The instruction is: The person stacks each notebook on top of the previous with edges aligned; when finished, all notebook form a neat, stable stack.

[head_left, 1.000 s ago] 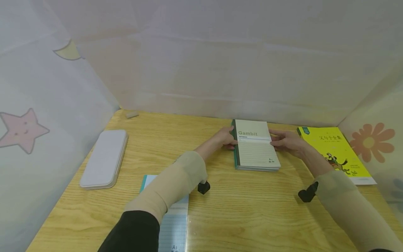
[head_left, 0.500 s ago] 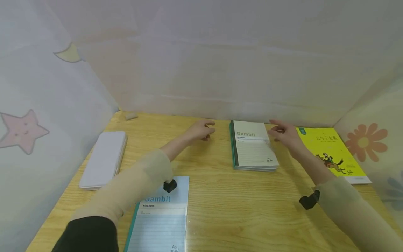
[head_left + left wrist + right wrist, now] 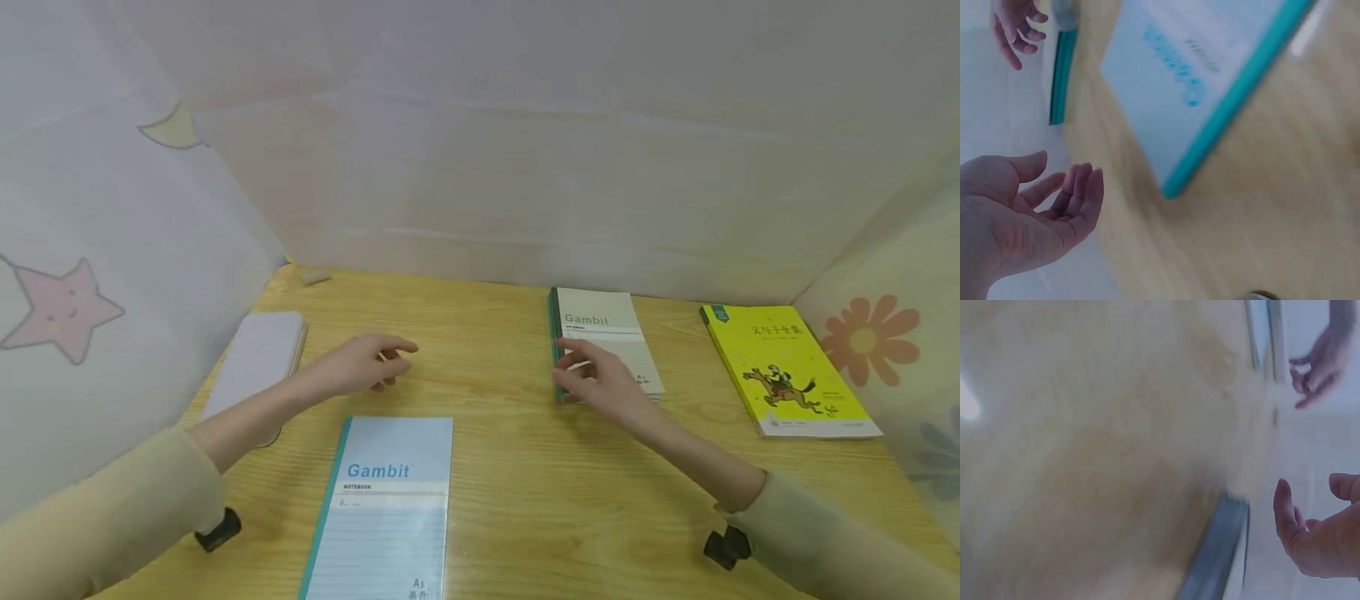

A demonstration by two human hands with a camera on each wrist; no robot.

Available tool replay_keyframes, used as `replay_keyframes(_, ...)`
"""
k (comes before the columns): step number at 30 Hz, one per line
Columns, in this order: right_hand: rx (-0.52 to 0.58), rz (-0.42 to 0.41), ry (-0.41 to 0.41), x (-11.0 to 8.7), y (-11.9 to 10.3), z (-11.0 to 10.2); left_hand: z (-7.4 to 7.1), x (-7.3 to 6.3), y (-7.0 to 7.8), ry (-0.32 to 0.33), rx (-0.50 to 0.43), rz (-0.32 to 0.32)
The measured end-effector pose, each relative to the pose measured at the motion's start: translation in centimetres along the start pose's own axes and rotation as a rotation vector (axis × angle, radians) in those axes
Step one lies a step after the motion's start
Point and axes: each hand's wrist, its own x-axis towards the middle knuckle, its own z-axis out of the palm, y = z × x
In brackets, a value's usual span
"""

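A stack of Gambit notebooks (image 3: 611, 325) with a pale top cover and dark spine lies toward the back of the table. My right hand (image 3: 600, 379) hovers over its front part, fingers loosely bent and holding nothing. Nearer to me, a light blue Gambit notebook (image 3: 390, 500) with a teal spine lies flat. My left hand (image 3: 360, 364) hangs in the air beyond that notebook's far edge, between it and the white case. In the left wrist view the left hand's fingers (image 3: 1079, 194) are relaxed, with nothing in them.
A white flat case (image 3: 255, 362) lies at the left edge of the wooden table (image 3: 525, 517). On the right is a yellow book (image 3: 787, 367) with a horse-and-rider picture. A small beige block (image 3: 316, 277) sits at the back left. Printed cloth walls surround the table.
Both hands have let go of the notebook stack. The left hand has swung left and toward me; the right has drawn left and nearer, over the stack. The blue notebook is now uncovered.
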Motion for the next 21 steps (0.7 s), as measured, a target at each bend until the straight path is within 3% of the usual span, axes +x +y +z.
replay_keyframes(7, 0.128, 0.093, -0.169, -2.9, -1.2, 6.8, 0.8, -4.3, -2.6, 0.107, 0.138, -0.042)
replay_keyframes(9, 0.213, 0.132, -0.201, -3.6, -1.6, 8.1, 1.0, -5.0, -3.0, 0.112, 0.089, -0.09)
replay_keyframes(12, 0.363, 0.196, -0.228, -4.3, -2.6, 9.6, 1.4, -6.1, -3.3, 0.078, -0.052, -0.204)
replay_keyframes(15, 0.448, 0.233, -0.245, -4.7, -3.9, 10.9, 1.9, -7.0, -3.5, 0.042, -0.184, -0.309)
replay_keyframes(21, 0.599, 0.295, -0.217, -5.6, -5.9, 13.6, 2.9, -7.8, -3.5, 0.051, -0.261, -0.379)
